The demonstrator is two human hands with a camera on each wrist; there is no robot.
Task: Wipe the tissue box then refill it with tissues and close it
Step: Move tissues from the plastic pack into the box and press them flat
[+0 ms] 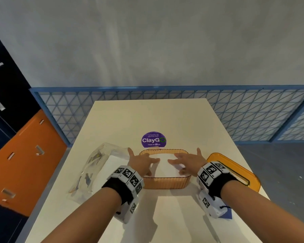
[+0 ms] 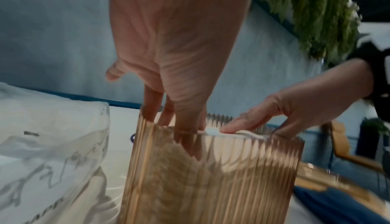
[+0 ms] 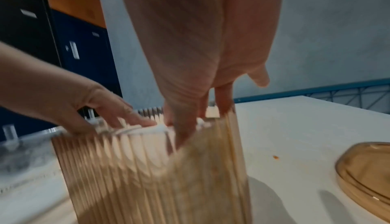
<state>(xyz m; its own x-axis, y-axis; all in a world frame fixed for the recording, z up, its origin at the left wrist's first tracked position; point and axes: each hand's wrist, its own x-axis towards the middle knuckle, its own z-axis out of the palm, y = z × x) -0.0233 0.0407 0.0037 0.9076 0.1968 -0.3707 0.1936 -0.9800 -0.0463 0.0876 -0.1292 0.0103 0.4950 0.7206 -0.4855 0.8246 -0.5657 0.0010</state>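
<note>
An amber ribbed tissue box stands open on the white table, with a stack of white tissues inside it. My left hand and my right hand lie with straight fingers on top of the tissues, pressing them down inside the box. The left wrist view shows the box wall and my left fingers reaching inside. In the right wrist view my right fingers dip behind the box wall. The amber lid lies to the right of the box.
An empty clear plastic tissue wrapper lies left of the box. A purple round ClayGo sticker sits on the table behind the box. Something blue lies under my right wrist. Orange and dark lockers stand at the left.
</note>
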